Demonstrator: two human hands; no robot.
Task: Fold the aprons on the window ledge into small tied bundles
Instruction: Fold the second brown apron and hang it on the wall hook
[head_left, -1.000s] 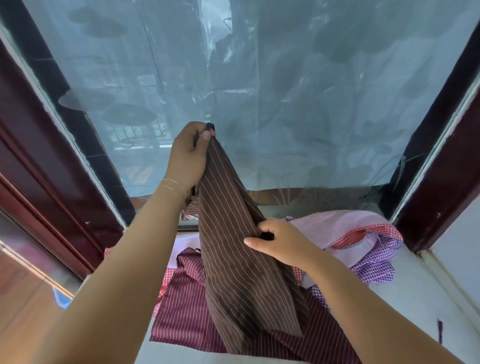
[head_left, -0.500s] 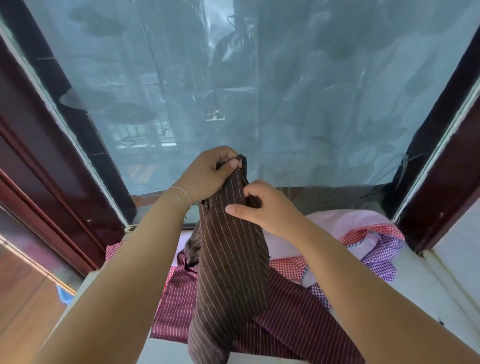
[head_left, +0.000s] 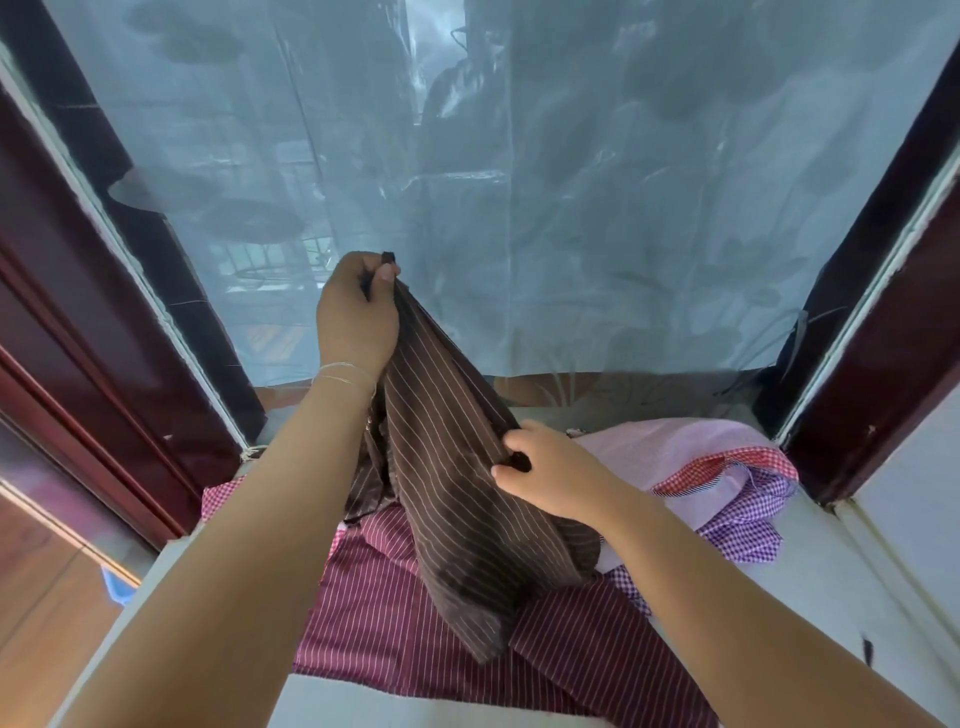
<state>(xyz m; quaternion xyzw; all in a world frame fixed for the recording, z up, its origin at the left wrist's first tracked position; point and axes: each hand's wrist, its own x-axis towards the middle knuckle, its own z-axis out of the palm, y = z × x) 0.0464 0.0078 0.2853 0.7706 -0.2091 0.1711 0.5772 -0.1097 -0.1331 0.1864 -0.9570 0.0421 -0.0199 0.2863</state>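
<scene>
Pinching the brown striped apron (head_left: 457, 467), both hands, left (head_left: 356, 317) and right (head_left: 550, 475).

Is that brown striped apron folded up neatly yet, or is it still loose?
Still loose. The brown striped apron hangs stretched between the left hand, pinching its top, and the right hand, gripping its edge; no tied bundle.

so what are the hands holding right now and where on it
Both grip the brown striped apron: the left hand pinches its raised top end, and the right hand pinches its right edge, lower down.
</scene>
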